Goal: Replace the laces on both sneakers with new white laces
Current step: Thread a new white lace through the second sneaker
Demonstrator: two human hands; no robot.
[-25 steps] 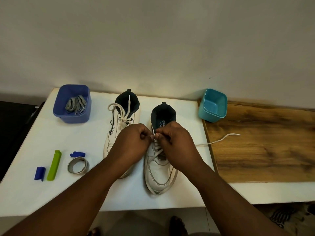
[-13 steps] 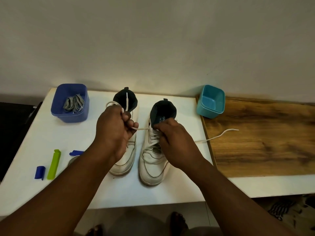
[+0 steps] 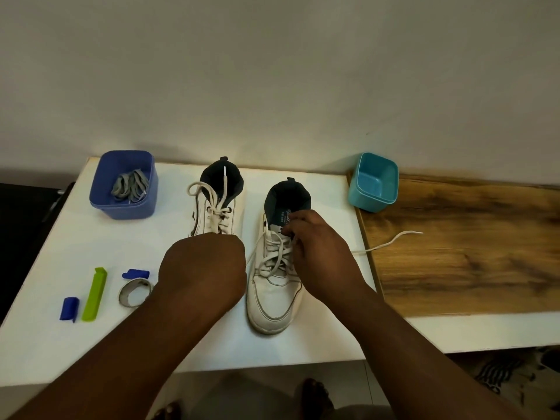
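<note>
While the right hand (image 3: 318, 253) pinches the white lace (image 3: 274, 253) at the right sneaker's (image 3: 274, 292) top eyelets, left hand (image 3: 203, 271) fisted, seemingly gripping its other end; uneven pulling could unthread the loose tail on the counter (image 3: 60, 256).

A teal bin (image 3: 373, 182) stands at the back of the white table (image 3: 91, 344). A green clip (image 3: 94, 294), two blue caps (image 3: 69, 309) and a tape ring (image 3: 135, 291) lie near its left front.

Two white sneakers stand side by side, toes toward the viewer: left sneaker (image 3: 218, 213) laced, its bow loose at the collar. Right sneaker (image 3: 274, 277) criss-crossed with a white lace (image 3: 391, 241); one end trails rightward, the other possibly hidden.
</note>
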